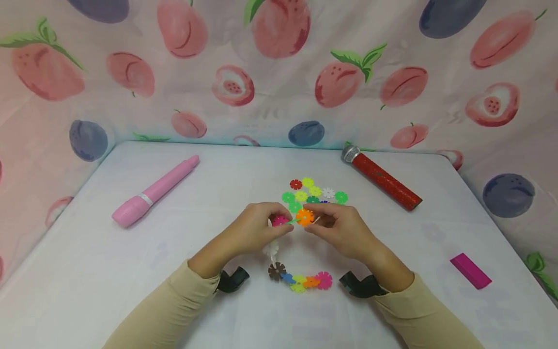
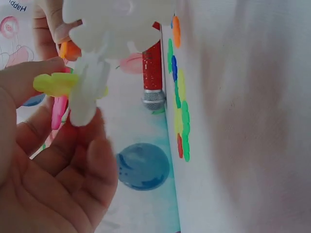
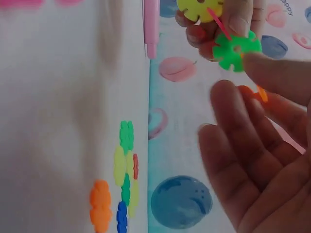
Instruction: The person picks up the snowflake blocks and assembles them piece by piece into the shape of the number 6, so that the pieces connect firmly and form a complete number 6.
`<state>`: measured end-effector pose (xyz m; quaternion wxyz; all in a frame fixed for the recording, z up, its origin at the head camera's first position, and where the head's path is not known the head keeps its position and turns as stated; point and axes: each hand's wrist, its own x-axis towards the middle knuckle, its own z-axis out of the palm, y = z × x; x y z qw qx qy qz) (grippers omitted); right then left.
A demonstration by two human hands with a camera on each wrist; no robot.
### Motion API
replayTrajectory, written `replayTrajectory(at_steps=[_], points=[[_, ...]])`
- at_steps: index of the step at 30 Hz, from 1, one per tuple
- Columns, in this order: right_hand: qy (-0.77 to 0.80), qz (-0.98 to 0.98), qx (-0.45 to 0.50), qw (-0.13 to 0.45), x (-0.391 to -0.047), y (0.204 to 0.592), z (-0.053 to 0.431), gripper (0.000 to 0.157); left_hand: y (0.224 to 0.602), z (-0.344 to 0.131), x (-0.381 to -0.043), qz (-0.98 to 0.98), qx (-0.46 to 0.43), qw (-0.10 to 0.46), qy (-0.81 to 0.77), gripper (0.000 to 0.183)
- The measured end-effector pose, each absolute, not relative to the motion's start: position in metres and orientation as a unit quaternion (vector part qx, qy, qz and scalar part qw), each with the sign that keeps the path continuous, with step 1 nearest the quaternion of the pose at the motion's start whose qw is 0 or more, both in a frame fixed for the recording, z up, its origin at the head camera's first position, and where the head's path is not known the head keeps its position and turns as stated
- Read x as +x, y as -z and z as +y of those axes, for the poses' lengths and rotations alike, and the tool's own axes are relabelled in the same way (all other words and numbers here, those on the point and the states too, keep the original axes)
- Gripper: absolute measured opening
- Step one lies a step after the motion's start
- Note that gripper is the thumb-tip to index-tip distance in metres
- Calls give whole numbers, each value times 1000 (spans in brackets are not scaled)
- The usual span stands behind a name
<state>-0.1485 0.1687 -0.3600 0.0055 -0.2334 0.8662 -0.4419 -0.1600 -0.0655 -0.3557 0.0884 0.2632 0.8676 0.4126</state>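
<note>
Over the middle of the table, my left hand (image 1: 257,225) pinches a pink snowflake disc (image 1: 280,221) at the end of a chain of slotted plastic discs. A green disc (image 3: 237,50) joins onto that pink one. My right hand (image 1: 344,228) pinches an orange disc (image 1: 304,217) between thumb and fingertips, right at the green disc's edge. Down from my left hand the chain runs through white discs (image 1: 271,248) and a brown disc (image 1: 276,271). It curves right along the table to a pink end disc (image 1: 324,280). A yellow disc (image 2: 56,84) shows by my left fingers.
Loose snowflake discs (image 1: 315,191) in several colours lie just beyond my hands. A pink microphone (image 1: 159,191) lies at the left, a red microphone (image 1: 383,179) at the back right, and a magenta block (image 1: 471,271) at the right. A fruit-print cloth (image 1: 270,116) hangs behind the table.
</note>
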Motion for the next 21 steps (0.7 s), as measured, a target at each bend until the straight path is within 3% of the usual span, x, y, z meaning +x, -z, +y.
replayTrajectory(at_steps=[3, 7, 12, 16, 21], points=[[421, 873, -245, 17, -151, 359, 174, 47, 356, -65, -161, 869, 258, 86, -414, 17], [400, 883, -242, 27, -158, 358, 186, 45, 357, -66, -161, 865, 257, 71, -426, 30], [344, 915, -188, 100, -166, 363, 196, 44, 357, -67, -161, 865, 256, 71, -427, 48], [273, 939, -151, 145, -171, 369, 199, 44, 357, -67, -161, 870, 253, 78, -416, 47], [237, 949, -146, 148, -175, 375, 199, 41, 357, -67, -161, 867, 257, 85, -418, 43]])
